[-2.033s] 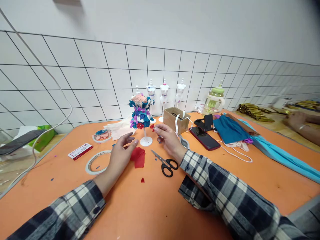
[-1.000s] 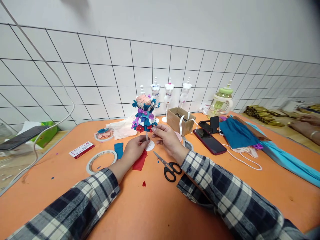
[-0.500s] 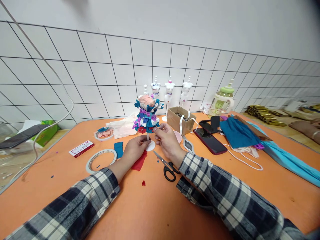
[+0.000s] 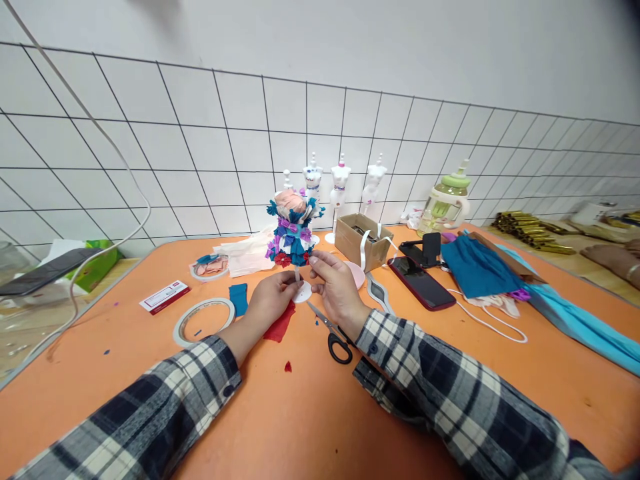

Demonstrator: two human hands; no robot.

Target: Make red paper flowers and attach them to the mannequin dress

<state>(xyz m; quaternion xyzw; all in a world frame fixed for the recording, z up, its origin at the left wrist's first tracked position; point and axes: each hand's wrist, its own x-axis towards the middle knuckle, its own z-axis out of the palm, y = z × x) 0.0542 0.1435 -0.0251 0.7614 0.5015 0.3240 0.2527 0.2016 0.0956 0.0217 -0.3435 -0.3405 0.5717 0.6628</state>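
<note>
A small dress form (image 4: 293, 230) covered in blue, purple, white and red crepe paper, with a peach piece on top, stands upright on a round white base (image 4: 303, 292). My left hand (image 4: 270, 298) pinches its white stem low down, just above the base. At the right lower edge of the dress, my right hand (image 4: 336, 287) has thumb and finger closed on a small red paper piece (image 4: 307, 258). Black-handled scissors (image 4: 340, 347) lie by my right wrist. Red paper (image 4: 280, 325) lies partly under my left hand.
Several white dress forms (image 4: 341, 180) stand behind, beside a cardboard box (image 4: 353, 241). Tape rings (image 4: 181, 327), a blue paper piece (image 4: 239, 299) and a small box (image 4: 165, 297) lie left. A phone (image 4: 421, 283), bottle (image 4: 445, 203) and blue paper (image 4: 470, 265) are right.
The dress form has turned or tilted slightly, its top shifting left. My right hand has moved very little, and its fingers remain at the dress edge.
</note>
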